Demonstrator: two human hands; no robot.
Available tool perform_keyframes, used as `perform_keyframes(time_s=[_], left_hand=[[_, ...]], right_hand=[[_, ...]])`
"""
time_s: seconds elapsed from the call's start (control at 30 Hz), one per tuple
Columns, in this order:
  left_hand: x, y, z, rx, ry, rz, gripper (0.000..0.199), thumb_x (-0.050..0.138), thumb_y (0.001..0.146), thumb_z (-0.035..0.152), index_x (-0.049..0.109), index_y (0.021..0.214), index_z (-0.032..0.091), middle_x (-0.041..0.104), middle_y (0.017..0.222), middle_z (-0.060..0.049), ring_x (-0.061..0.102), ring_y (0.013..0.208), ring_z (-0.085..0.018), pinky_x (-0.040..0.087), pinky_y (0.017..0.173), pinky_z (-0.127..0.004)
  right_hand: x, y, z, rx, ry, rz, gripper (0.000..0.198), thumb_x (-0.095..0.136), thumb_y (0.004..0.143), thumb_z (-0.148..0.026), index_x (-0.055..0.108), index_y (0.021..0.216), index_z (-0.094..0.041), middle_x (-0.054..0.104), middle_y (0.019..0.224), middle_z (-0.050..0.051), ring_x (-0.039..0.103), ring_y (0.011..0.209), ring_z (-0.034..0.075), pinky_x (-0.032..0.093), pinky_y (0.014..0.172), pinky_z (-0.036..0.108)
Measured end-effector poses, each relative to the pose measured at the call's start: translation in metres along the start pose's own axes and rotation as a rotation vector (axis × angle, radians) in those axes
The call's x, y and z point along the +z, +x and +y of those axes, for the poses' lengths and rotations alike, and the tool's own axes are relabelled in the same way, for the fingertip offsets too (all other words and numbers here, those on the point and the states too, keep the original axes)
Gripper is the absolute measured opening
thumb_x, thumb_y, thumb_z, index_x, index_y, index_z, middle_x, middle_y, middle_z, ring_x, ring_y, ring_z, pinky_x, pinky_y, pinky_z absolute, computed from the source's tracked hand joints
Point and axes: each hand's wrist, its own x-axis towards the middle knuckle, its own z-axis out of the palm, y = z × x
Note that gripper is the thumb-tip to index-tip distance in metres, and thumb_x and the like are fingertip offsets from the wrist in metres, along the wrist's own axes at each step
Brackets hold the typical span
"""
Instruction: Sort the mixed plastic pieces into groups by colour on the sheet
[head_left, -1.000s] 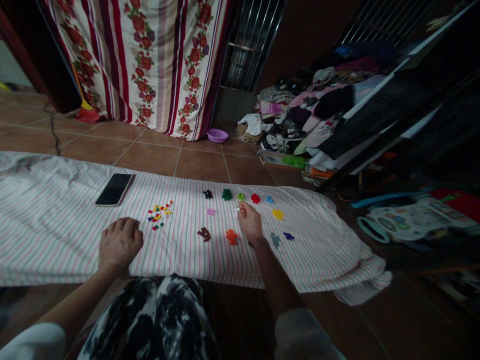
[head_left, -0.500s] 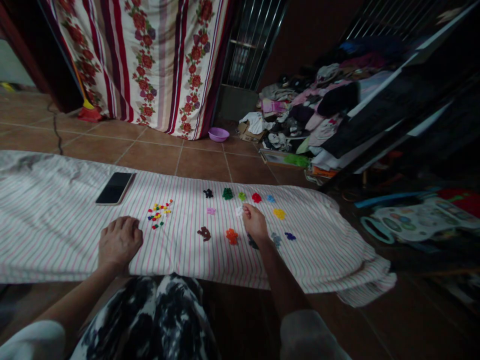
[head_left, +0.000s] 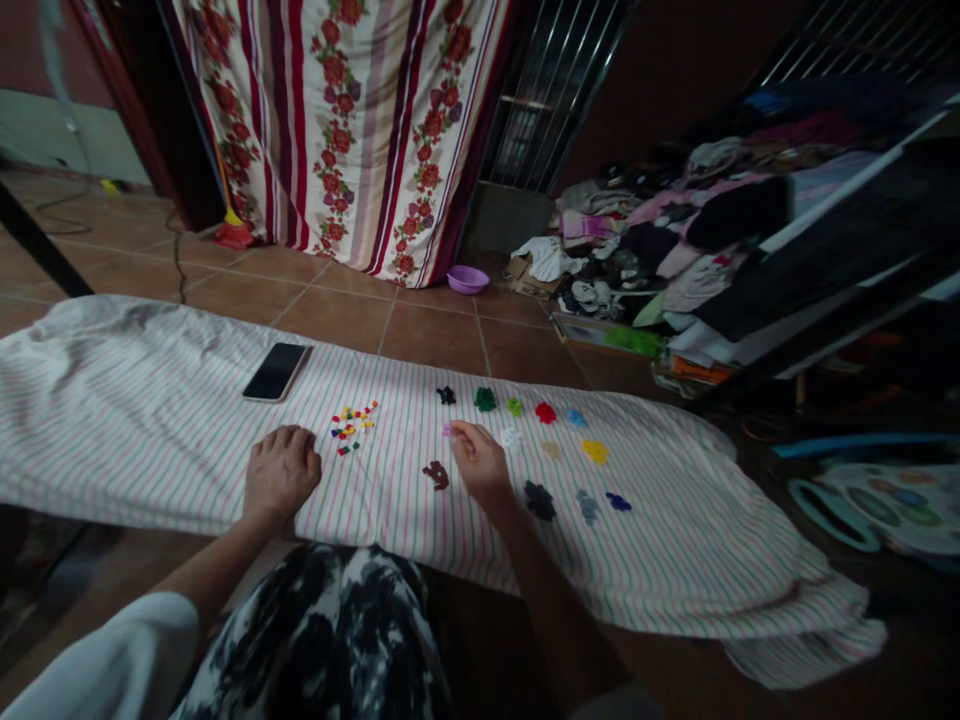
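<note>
My left hand rests palm down on the striped cloth, its fingers lightly bent and nothing visible under them. Just right of it lies a loose scatter of small mixed-colour blocks. My right hand has its fingertips pinched together at the pink pieces; whatever is between them is too small to make out. Around it are little single-colour heaps: brown, white, dark green, black, dark grey and yellow. My right forearm hides the orange heap.
A phone lies on the cloth beyond my left hand. On the tiled floor past the cloth stands a purple basin, near a large pile of clothes. A floral curtain hangs behind.
My right hand has moved left from the white heap to the pink pieces. The whole view has shifted, so things appear farther right. My left hand stays resting on the cloth.
</note>
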Motion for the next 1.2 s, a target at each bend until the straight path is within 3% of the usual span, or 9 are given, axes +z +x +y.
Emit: perform_keyframes(time_s=[0.2, 0.37, 0.53, 0.67, 1.0, 1.2], left_hand=[[-0.001, 0.000, 0.001, -0.007, -0.037, 0.008, 0.023, 0.043, 0.088, 0.023, 0.062, 0.100, 0.018, 0.067, 0.108, -0.012, 0.059, 0.103, -0.028, 0.041, 0.086, -0.041], [-0.001, 0.001, 0.002, -0.005, -0.082, 0.027, 0.020, 0.046, 0.087, 0.021, 0.063, 0.097, 0.020, 0.068, 0.107, -0.011, 0.060, 0.104, -0.028, 0.042, 0.086, -0.041], [0.000, 0.001, 0.001, 0.003, -0.088, 0.032, 0.021, 0.045, 0.088, 0.020, 0.063, 0.098, 0.019, 0.068, 0.108, -0.012, 0.059, 0.103, -0.028, 0.041, 0.087, -0.042], [0.000, 0.001, 0.001, 0.006, -0.105, 0.031, 0.021, 0.044, 0.088, 0.020, 0.062, 0.099, 0.019, 0.067, 0.108, -0.013, 0.058, 0.104, -0.029, 0.041, 0.088, -0.043], [-0.002, 0.001, 0.001, 0.003, -0.095, 0.014, 0.021, 0.043, 0.089, 0.020, 0.061, 0.098, 0.018, 0.065, 0.105, -0.013, 0.057, 0.103, -0.029, 0.040, 0.086, -0.042], [-0.005, 0.000, 0.000, -0.010, -0.116, 0.010, 0.024, 0.042, 0.091, 0.021, 0.063, 0.102, 0.016, 0.065, 0.107, -0.014, 0.057, 0.104, -0.030, 0.040, 0.086, -0.043]], right_hand=[[0.071, -0.001, -0.052, -0.053, 0.043, -0.214, 0.036, 0.045, 0.090, -0.017, 0.067, 0.118, -0.020, 0.068, 0.113, 0.009, 0.066, 0.096, 0.018, 0.055, 0.092, 0.032], [0.116, 0.022, -0.064, 0.003, -0.029, -0.166, 0.047, 0.040, 0.086, -0.005, 0.066, 0.123, -0.019, 0.064, 0.125, 0.011, 0.059, 0.117, 0.022, 0.047, 0.103, 0.036], [0.143, 0.048, -0.051, 0.108, -0.098, -0.071, 0.052, 0.044, 0.077, 0.001, 0.069, 0.117, -0.020, 0.067, 0.118, 0.010, 0.059, 0.113, 0.023, 0.044, 0.103, 0.037], [0.152, 0.045, -0.045, 0.075, -0.163, -0.077, 0.050, 0.046, 0.077, 0.002, 0.071, 0.112, -0.023, 0.069, 0.113, 0.008, 0.059, 0.105, 0.023, 0.043, 0.099, 0.036], [0.146, 0.038, -0.053, 0.003, -0.120, -0.136, 0.042, 0.043, 0.084, 0.000, 0.073, 0.102, -0.022, 0.071, 0.105, 0.005, 0.059, 0.100, 0.021, 0.045, 0.096, 0.034], [0.145, 0.037, -0.059, -0.006, -0.134, -0.135, 0.047, 0.044, 0.085, 0.000, 0.072, 0.116, -0.022, 0.067, 0.112, 0.007, 0.056, 0.107, 0.021, 0.043, 0.102, 0.034]])
